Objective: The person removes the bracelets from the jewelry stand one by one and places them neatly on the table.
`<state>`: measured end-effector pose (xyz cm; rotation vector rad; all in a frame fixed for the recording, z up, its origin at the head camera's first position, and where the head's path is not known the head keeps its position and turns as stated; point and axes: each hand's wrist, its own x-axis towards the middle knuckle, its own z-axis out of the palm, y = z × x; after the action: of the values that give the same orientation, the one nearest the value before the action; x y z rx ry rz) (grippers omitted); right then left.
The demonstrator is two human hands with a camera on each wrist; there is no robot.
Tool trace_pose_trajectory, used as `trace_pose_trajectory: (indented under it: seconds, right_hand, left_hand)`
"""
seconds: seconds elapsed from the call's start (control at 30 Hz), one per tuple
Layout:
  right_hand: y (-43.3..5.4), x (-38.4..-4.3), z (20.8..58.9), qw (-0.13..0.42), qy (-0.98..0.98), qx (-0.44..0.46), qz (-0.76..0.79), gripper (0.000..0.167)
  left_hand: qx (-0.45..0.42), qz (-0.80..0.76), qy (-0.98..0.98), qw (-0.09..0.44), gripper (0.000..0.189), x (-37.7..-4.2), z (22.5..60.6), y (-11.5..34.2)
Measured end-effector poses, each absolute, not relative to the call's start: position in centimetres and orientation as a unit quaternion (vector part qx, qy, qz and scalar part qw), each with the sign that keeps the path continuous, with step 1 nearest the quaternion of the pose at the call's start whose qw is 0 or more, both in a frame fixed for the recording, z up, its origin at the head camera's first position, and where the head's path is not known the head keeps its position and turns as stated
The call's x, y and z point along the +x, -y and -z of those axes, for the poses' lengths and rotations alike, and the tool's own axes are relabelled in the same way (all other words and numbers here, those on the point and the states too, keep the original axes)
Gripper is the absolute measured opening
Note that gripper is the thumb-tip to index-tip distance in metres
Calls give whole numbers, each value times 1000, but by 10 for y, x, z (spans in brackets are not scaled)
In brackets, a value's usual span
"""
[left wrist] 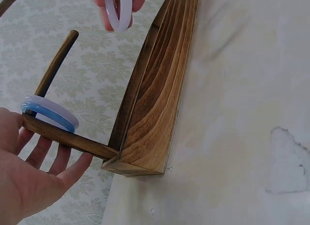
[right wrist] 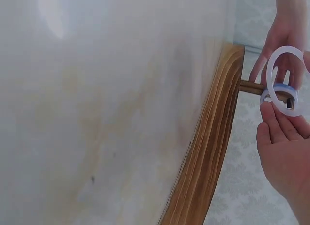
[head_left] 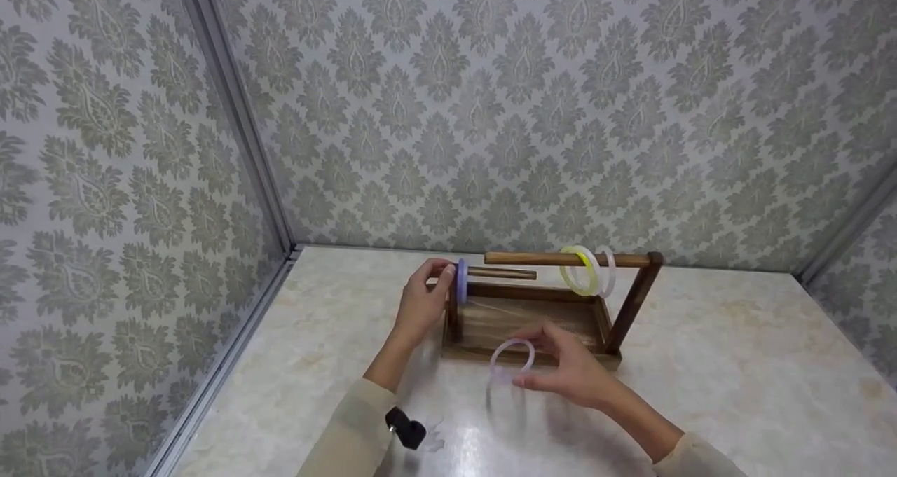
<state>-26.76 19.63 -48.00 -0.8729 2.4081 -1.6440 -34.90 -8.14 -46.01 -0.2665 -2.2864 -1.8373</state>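
Observation:
A dark wooden jewellery stand (head_left: 532, 354) with a tray base and two side bars stands on the table. My left hand (head_left: 424, 302) grips its left upright post (left wrist: 72, 140), thumb on one side and fingers on the other. On the short left bar (left wrist: 56, 63), a blue bangle (left wrist: 48, 119) and a pale lilac bangle (left wrist: 60, 111) sit against that post. My right hand (head_left: 571, 372) pinches a pale translucent bangle (right wrist: 270, 77) between thumb and fingers, in front of the tray. In the right wrist view this bangle overlaps the short bar's tip.
From the stand's right post (head_left: 634, 305), a longer, higher bar (head_left: 525, 258) reaches left. It carries a yellow bangle (head_left: 593, 281) and whitish bangles (head_left: 611, 274). Patterned walls (head_left: 448, 113) enclose the pale marbled table (head_left: 736, 365) at the back and sides.

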Motion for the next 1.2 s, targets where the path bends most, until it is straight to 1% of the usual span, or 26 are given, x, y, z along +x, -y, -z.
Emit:
trace_pose_trajectory:
  seconds: [0.07, 0.2, 0.3, 0.5, 0.7, 0.8, 1.2]
  right_hand:
    - [-193, -265, 480, 62, -781, -284, 553, 55]
    - [-188, -261, 483, 88, -763, -272, 579, 66]
    - [-185, -259, 486, 101, -753, -268, 592, 70]
    - [-179, -256, 493, 107, -753, -281, 585, 63]
    - [-170, -254, 499, 132, -754, -291, 574, 67]
    - [-167, -253, 502, 138, -759, -288, 567, 66]
    - [-159, -246, 511, 129, -780, -308, 529, 68]
  left_hand:
    - [-88, 625, 770, 95, 33, -349, 460, 82]
    - [-87, 628, 768, 92, 33, -349, 461, 82]
    - [-86, 633, 764, 90, 33, -349, 461, 81]
    - [-86, 638, 759, 92, 32, -349, 461, 81]
    - [-83, 638, 761, 81, 33, -348, 459, 82]
    - [-83, 638, 761, 81, 33, -348, 459, 83]
    - [-85, 632, 766, 80, 32, -348, 457, 82]
